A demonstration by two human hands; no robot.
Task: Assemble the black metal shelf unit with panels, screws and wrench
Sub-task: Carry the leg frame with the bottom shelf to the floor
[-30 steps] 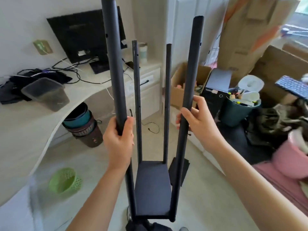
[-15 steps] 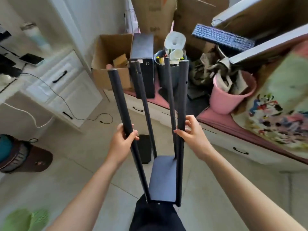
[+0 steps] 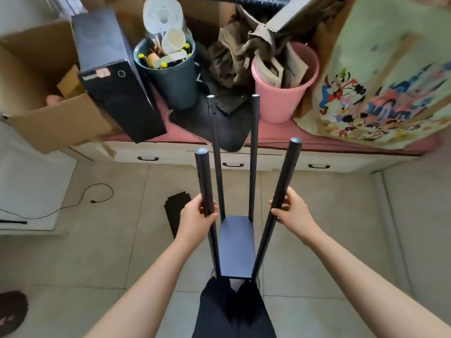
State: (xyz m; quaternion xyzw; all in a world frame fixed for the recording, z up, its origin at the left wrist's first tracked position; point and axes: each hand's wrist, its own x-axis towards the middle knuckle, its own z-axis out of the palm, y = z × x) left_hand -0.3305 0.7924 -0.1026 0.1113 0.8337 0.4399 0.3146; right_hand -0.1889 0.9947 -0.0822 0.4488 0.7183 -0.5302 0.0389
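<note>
Held upright at frame centre, over the tiled floor: a part-built shelf frame, four black poles rising from one black panel near its base. Probably stiff, smooth painted metal, light enough for two hands, but top-heavy and loose at the free pole tips, which splay outward. Best taken where held now, on the two near poles just above the panel; slippery paint calls for a full wrap rather than fingertips.

Left hand wrapped around the near left pole, fingers curled closed on it. Right hand gripping the near right pole, thumb and fingers pinching from either side.

At 12 o'clock, just beyond the far pole tips, a crowded ledge: a cartoon-print bag toward 2 o'clock, a cardboard box at 10, a black computer case at 11, a pink bin at 1, a dark bin at 12. Likely to be struck if tipped forward.

Lower down, a spare black panel flat on the floor at 9 o'clock, just beside the left hand; a thin cable farther toward 9. No screws or wrench visible.
</note>
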